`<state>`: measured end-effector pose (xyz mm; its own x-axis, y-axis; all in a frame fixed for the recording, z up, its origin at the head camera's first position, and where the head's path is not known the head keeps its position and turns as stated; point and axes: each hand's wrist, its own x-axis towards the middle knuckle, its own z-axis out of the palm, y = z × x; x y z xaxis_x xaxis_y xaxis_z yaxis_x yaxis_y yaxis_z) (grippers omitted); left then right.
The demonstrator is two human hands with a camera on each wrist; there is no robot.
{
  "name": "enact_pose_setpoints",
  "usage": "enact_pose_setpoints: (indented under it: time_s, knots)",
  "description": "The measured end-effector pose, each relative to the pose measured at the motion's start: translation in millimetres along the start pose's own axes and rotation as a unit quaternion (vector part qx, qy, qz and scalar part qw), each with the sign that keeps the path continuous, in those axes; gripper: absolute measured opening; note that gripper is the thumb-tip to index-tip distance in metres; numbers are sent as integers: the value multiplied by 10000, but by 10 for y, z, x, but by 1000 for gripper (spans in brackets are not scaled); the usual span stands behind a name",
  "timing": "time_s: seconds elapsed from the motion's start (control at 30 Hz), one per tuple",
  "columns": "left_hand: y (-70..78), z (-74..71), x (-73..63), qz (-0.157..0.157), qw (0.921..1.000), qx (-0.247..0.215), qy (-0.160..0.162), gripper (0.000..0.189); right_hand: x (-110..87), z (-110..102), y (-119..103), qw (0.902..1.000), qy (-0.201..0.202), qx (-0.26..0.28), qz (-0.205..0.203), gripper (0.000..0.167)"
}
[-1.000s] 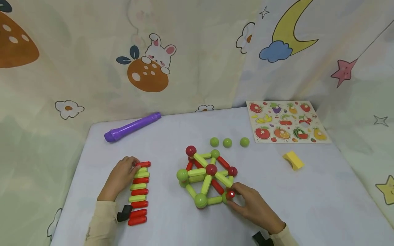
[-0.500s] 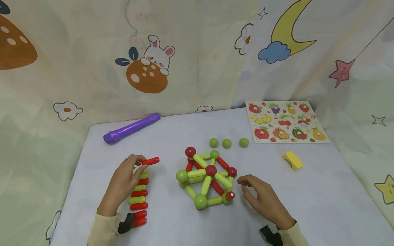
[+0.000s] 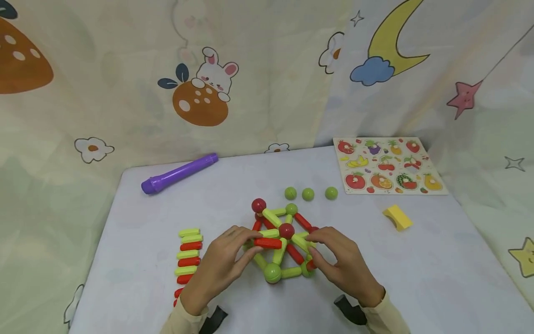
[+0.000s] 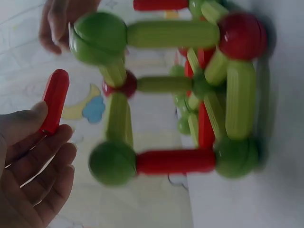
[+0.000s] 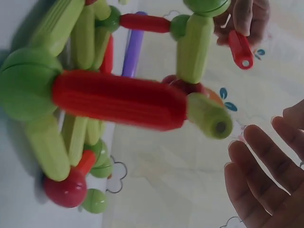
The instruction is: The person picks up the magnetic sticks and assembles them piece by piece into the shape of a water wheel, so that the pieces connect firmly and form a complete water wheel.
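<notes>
A frame of magnetic sticks and balls in red and green stands mid-table. My left hand pinches a red magnetic stick between thumb and fingers, held up over the frame's left part; the left wrist view shows the red stick apart from the balls. To the right of the frame, my right hand has its fingers spread and relaxed, holding nothing. In the right wrist view its fingertips are close to the free end of a yellow-green stick. An upright red stick stands on a green ball.
A column of red and yellow-green sticks lies at the left, partly hidden by my left arm. Behind the frame rest three green balls. Farther back are a purple tube, a fruit puzzle board and a yellow arched block.
My left hand lifted the red stick from the top of the column and brought it right, over the frame. My right hand let go of the upright red stick, drew back, then came near the frame again.
</notes>
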<state>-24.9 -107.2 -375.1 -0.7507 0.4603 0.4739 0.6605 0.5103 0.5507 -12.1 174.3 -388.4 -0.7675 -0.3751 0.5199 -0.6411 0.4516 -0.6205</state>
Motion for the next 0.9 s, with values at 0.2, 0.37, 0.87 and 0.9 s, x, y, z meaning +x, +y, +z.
enact_pose_setpoints:
  time_s: [0.2,0.37,0.87,0.9]
  knots:
    - [-208,-123,-163,-699,9967,28,422,27,-41,-18,224,9977,117,-395,529,29]
    - [-475,-243,-374,-1527,9850,73,805,23,-80,7,468,9928,289,-718,915,27]
    - [-1445,-640,-750,-3385,9350,1020,284,23,293,-43,1300,9215,-1469,-2301,2763,46]
    - [-1458,-643,-752,-3389,9350,1015,264,23,296,-47,1276,9226,-1510,-2261,2738,43]
